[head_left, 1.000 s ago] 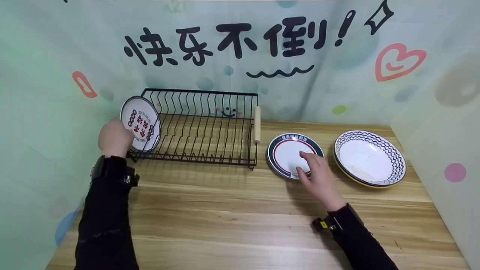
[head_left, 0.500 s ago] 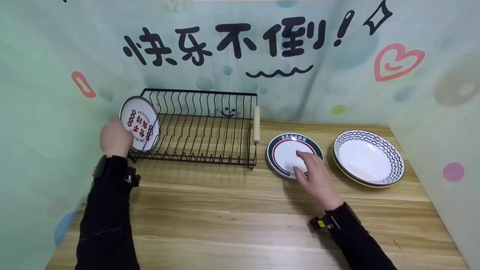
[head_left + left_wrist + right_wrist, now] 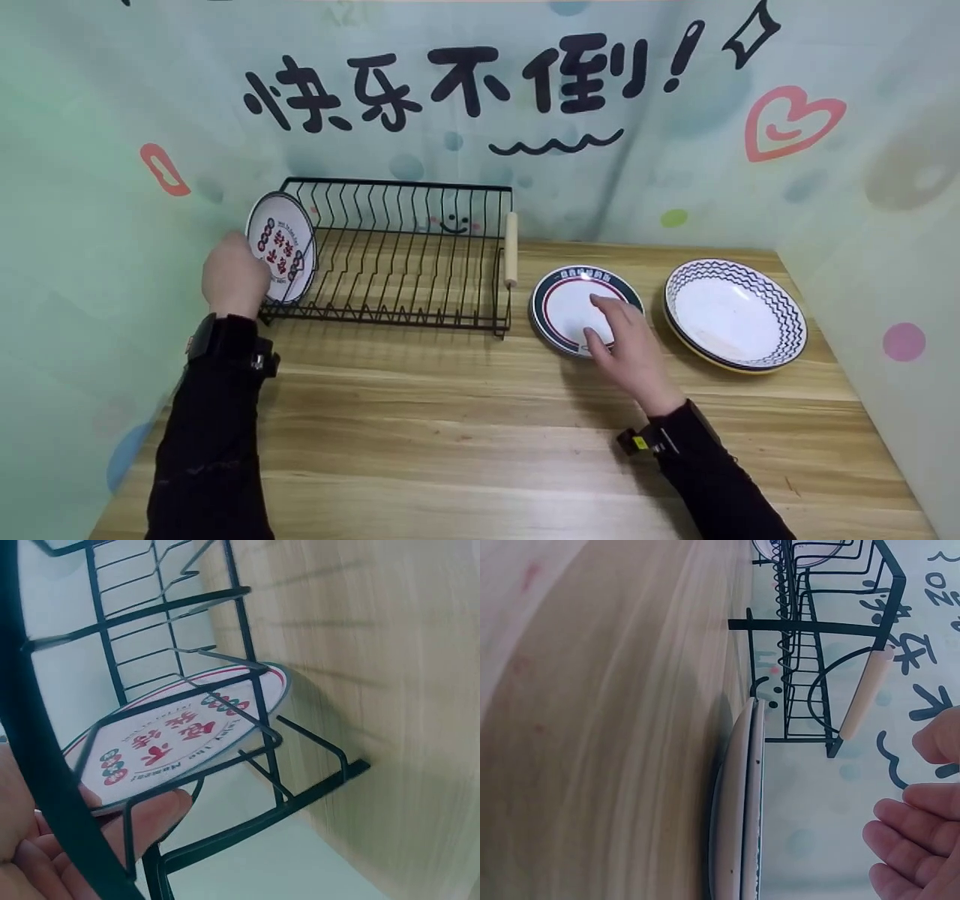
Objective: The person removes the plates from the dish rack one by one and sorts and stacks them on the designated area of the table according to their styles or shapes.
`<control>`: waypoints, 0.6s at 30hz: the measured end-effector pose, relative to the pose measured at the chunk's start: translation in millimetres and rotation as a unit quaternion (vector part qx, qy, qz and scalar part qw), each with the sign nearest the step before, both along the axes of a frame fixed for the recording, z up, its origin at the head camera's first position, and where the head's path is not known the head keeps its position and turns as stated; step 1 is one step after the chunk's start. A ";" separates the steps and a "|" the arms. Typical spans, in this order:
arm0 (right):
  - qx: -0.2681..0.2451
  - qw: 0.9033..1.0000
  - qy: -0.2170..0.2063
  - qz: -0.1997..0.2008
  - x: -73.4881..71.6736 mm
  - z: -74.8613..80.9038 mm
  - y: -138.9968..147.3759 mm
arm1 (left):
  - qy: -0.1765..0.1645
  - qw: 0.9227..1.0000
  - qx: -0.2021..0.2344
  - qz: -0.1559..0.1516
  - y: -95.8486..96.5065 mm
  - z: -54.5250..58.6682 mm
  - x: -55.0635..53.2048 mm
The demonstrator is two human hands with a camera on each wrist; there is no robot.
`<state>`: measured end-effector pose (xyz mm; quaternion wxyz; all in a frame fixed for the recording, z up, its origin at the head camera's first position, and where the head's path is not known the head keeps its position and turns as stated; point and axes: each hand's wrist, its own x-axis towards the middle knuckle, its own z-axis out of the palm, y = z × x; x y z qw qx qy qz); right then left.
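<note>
My left hand (image 3: 235,276) pinches the edge of a white plate (image 3: 283,251) with red and dark lettering, standing on edge at the left end of a black dish rack (image 3: 397,182). In the left wrist view, thumb and fingers (image 3: 154,817) lie on either side of the rim of this plate (image 3: 165,746), behind the rack's wires. Loosely spread, my right hand (image 3: 630,356) hovers over a small stack of green-rimmed plates (image 3: 566,307). The right wrist view has the hand (image 3: 919,832) apart from the stacked plates (image 3: 735,802), its fingers holding nothing.
Bowls (image 3: 727,322) with a black wavy pattern are stacked at the right of the wooden table (image 3: 420,450). A wooden handle (image 3: 511,249) sits on the rack's right end. Printed cloth (image 3: 390,142) hangs behind and at both sides.
The lettered plate has turned slightly more edge-on in the rack's left end, and my left hand has shifted a little right with it. My right hand has barely moved.
</note>
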<state>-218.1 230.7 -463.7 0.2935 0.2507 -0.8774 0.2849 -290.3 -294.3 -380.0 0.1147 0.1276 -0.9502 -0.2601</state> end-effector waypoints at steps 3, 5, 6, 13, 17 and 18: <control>-0.001 1.000 -0.001 0.001 -0.1 0.5 -0.5 | 0.013 1.000 -0.014 -0.005 1.9 0.4 1.7; -0.003 1.000 -0.001 0.002 -0.2 1.5 -1.0 | 0.020 1.000 -0.021 -0.006 3.0 2.0 2.5; -0.004 1.000 0.000 0.003 -0.3 1.9 -1.2 | 0.021 1.000 -0.023 -0.006 3.4 2.8 2.7; -0.002 1.000 0.006 0.004 -1.1 3.2 -3.6 | 0.036 0.999 -0.038 0.000 5.2 7.7 7.6; -0.008 1.000 0.010 0.008 -1.8 3.8 -4.9 | 0.055 0.997 -0.051 0.007 6.3 8.1 11.3; -0.009 1.000 0.010 0.008 -2.0 3.8 -5.1 | 0.060 0.997 -0.054 0.008 6.4 8.1 12.2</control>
